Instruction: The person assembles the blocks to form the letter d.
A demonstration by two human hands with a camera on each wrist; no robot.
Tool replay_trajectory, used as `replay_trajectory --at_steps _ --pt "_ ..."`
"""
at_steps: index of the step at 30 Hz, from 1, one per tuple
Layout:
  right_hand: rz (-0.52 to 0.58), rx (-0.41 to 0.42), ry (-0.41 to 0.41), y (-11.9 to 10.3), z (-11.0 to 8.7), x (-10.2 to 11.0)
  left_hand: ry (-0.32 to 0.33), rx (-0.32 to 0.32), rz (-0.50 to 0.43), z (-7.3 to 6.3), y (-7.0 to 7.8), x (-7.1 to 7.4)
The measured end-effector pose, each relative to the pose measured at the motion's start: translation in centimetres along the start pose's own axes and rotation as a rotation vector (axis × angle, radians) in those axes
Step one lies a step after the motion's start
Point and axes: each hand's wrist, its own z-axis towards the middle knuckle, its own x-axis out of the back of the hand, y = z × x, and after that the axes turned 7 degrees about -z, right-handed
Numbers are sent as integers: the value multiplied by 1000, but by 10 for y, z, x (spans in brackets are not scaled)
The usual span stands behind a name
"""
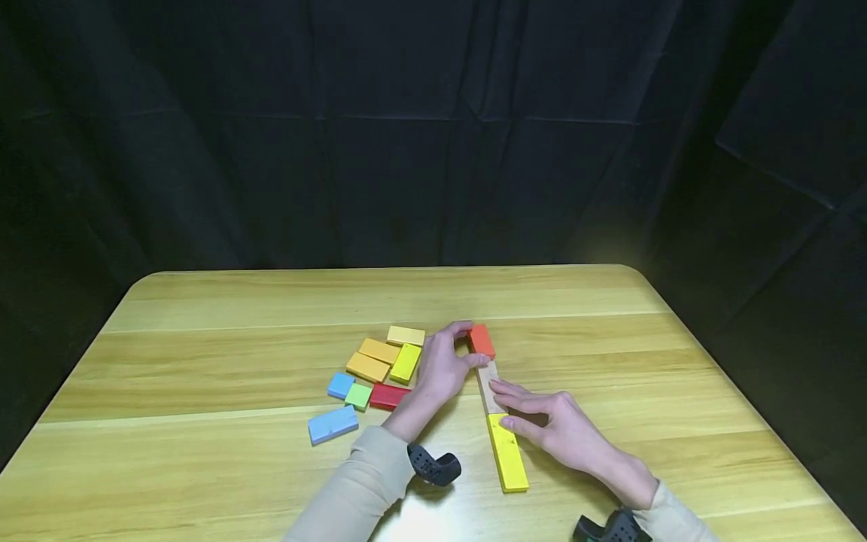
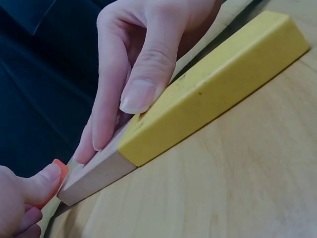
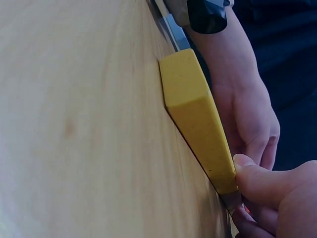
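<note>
My left hand (image 1: 443, 369) pinches the orange block (image 1: 482, 341); my right hand (image 1: 565, 430), loosely spread, rests fingers on the pale block (image 1: 485, 378) and thumb on the yellow block (image 1: 509, 461), seemingly to hold them in line. Other blocks (image 1: 367, 367) lie left of both.

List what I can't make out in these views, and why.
- Head: dark red block's right end, hidden by the left hand and wrist.
- Left wrist: most of the orange-red block, behind the left thumb; left hand cut off by the left edge.
- Right wrist: most of the pale block, behind the long yellow block and right hand.
</note>
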Motion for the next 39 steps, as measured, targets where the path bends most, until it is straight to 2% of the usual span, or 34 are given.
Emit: replay_trajectory --at_steps 10,17,29,39 --pt "-6 8 5 -1 0 -1 41 26 7 4 -3 -6" --pt "-4 1 2 -3 0 0 6 23 34 5 -3 -6" --pt "-13 5 3 -2 0 0 -56 54 57 3 -3 -3" --pt "-18 15 10 -1 -1 -1 -63 23 68 3 -6 -5"
